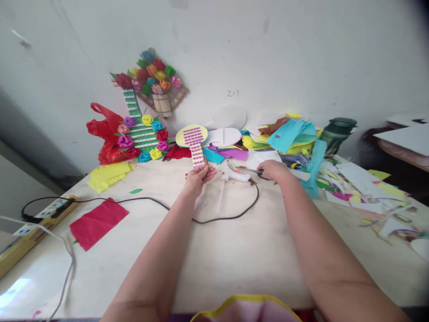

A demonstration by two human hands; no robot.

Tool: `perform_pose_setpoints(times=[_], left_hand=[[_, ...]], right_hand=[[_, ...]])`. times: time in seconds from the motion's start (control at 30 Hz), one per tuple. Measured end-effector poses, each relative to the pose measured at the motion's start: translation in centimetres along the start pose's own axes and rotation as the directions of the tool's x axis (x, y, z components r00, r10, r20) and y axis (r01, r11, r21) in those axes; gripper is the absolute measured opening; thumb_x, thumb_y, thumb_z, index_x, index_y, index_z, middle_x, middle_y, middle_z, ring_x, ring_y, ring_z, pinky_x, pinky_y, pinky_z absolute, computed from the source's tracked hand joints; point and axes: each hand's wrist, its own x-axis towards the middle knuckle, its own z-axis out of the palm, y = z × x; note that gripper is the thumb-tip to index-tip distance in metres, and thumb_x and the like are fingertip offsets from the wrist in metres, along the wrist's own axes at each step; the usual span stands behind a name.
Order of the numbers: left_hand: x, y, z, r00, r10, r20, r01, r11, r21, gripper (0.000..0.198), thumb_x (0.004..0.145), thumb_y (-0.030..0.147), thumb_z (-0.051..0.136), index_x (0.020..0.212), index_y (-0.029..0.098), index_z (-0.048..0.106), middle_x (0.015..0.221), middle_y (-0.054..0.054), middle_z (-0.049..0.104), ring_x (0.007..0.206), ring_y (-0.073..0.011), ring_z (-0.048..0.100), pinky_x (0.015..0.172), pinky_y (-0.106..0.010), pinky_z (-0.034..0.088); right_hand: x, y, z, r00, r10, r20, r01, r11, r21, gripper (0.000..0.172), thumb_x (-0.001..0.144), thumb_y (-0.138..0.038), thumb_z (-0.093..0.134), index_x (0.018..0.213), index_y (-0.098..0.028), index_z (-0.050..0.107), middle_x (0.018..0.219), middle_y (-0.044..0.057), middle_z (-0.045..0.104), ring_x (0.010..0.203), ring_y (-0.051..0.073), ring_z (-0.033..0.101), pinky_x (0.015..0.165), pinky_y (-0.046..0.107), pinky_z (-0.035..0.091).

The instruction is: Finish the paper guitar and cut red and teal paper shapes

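My left hand (199, 175) pinches the lower end of a paper cutout, a yellow oval (182, 136) with a long strip (196, 145) of purple dashes on yellow. Its oval top reaches toward the wall. To the right, my right hand (274, 171) has its fingers closed on the dark handles of a pair of scissors (248, 169), whose blades point left. Between my hands lies a white glue gun (234, 174), with a clear glue stick (221, 195) by it and a black cord (231, 219) looping in front.
A flower-trimmed green paper craft (142, 134) and a red plastic bag (103, 129) stand at back left. Red paper (99, 223) lies near a power strip (50, 214). Coloured sheets (291, 136), a dark green bottle (337, 134) and paper scraps (362, 185) crowd the right.
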Motion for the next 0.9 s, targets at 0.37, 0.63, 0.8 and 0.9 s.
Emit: perform_pose_setpoints(times=[0.37,0.63,0.8,0.9], left_hand=[[0.1,-0.1,-0.3,0.998,0.053,0.033,-0.051,0.998,-0.041,0.019,0.066,0.023,0.075,0.076,0.011,0.063,0.077,-0.006,0.067,0.072,-0.0131,0.065,0.067,-0.022,0.052],[0.4,0.1,-0.5,0.995,0.101,0.024,-0.101,0.995,-0.026,0.027,0.056,0.027,0.080,0.071,0.011,0.065,0.064,-0.001,0.062,0.056,-0.0078,0.058,0.063,-0.022,0.049],[0.3,0.2,-0.3,0.991,0.132,0.018,-0.131,0.991,-0.028,0.030,0.053,0.028,0.081,0.072,0.012,0.065,0.064,0.000,0.063,0.056,-0.0086,0.058,0.064,-0.024,0.049],[0.4,0.1,-0.3,0.989,0.144,0.014,-0.144,0.989,-0.030,0.030,0.053,0.028,0.081,0.072,0.012,0.066,0.063,0.000,0.063,0.055,-0.0087,0.058,0.062,-0.023,0.049]], right_hand=[[-1.4,-0.7,-2.0,0.972,-0.228,-0.052,0.202,0.708,0.677,0.026,0.077,-0.027,0.057,0.100,-0.014,0.062,0.074,0.006,0.067,0.057,0.011,0.060,0.042,0.017,0.039],[-3.1,-5.8,-1.1,0.882,-0.469,-0.047,0.293,0.465,0.835,0.028,0.077,-0.043,0.058,0.077,-0.016,0.053,0.063,-0.001,0.056,0.045,0.006,0.051,0.032,0.014,0.031],[-3.2,-8.2,0.2,0.852,-0.521,-0.051,0.340,0.477,0.810,0.033,0.071,-0.047,0.064,0.080,-0.017,0.054,0.065,-0.002,0.057,0.046,0.007,0.053,0.033,0.014,0.034],[-3.1,-9.0,0.7,0.847,-0.526,-0.078,0.370,0.477,0.798,0.035,0.070,-0.047,0.065,0.084,-0.017,0.056,0.066,-0.002,0.057,0.047,0.007,0.052,0.035,0.014,0.036]])
